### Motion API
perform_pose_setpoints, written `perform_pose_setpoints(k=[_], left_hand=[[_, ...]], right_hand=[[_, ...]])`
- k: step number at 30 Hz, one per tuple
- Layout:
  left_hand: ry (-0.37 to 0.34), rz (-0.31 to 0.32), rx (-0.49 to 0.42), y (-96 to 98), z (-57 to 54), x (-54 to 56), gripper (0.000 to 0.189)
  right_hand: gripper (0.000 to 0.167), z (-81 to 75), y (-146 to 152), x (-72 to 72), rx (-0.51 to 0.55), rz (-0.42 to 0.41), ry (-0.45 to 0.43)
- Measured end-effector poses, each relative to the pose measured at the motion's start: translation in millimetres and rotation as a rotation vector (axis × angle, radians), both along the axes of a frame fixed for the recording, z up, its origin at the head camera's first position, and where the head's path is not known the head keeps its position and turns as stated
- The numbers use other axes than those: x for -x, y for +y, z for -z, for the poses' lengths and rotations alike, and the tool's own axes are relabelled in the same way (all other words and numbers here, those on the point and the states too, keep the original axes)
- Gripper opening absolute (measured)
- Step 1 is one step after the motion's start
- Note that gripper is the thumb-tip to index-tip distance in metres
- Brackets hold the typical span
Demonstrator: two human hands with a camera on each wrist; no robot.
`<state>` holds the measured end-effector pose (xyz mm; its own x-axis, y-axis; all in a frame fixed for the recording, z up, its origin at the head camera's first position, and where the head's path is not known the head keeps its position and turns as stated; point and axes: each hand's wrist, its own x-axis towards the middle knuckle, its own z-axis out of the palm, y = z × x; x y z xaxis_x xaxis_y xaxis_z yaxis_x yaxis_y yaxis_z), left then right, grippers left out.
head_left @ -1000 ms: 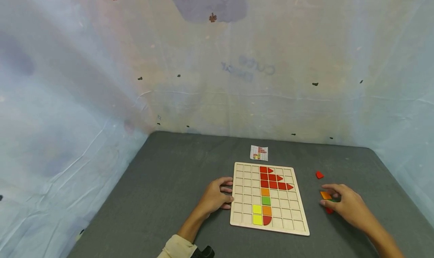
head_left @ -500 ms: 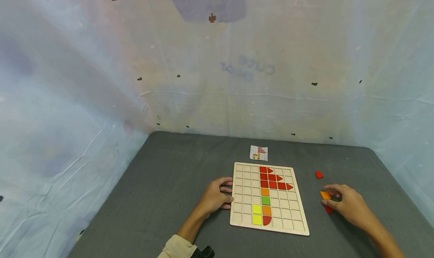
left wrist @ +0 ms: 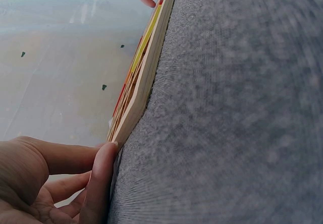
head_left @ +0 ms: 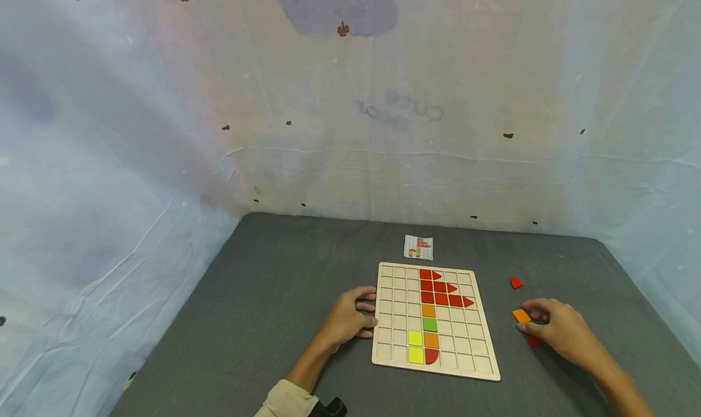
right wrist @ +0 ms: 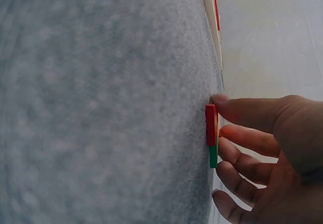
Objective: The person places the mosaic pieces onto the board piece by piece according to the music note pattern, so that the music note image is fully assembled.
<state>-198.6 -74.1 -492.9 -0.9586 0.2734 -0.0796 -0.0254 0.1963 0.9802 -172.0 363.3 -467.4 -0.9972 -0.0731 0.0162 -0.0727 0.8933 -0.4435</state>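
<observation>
A wooden grid board (head_left: 394,325) lies on the dark table with red, orange, green and yellow tiles set in some cells. My left hand (head_left: 347,313) rests against its left edge, thumb and fingertips touching the wooden rim (left wrist: 132,114). To the right of the board, my right hand (head_left: 564,330) pinches an orange square tile (head_left: 521,315) between thumb and index finger. Beneath that hand lies a red tile (head_left: 533,340). The right wrist view shows the red tile (right wrist: 210,125) beside a green tile (right wrist: 213,157), which the hand hides in the head view.
A small printed pattern card (head_left: 418,247) lies behind the board. One loose red tile (head_left: 516,282) with a rounded side is beyond the right hand. A pale fabric wall (head_left: 350,173) rises behind the dark table (head_left: 274,265).
The orange tile has shifted slightly left, away from the pieces under the right hand, with the fingertips at it. The left hand and board have not moved.
</observation>
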Motion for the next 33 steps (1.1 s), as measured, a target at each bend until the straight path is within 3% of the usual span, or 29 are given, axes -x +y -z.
perform_pose_setpoints(k=[11, 20, 33], left_hand=[[-0.009, 0.002, 0.001, 0.0, -2.6, -0.7, 0.067], [-0.010, 0.001, 0.005, -0.1, -2.9, -1.5, 0.067], [-0.007, -0.008, 0.021, 0.8, -1.3, -1.1, 0.067]], right_hand=[[0.049, 0.3, 0.5, 4.8, -0.014, -0.001, -0.003], [0.028, -1.6, -2.9, 4.7, -0.026, -0.024, -0.003], [0.027, -5.8, -11.4, 1.6, 0.011, -0.035, 0.013]])
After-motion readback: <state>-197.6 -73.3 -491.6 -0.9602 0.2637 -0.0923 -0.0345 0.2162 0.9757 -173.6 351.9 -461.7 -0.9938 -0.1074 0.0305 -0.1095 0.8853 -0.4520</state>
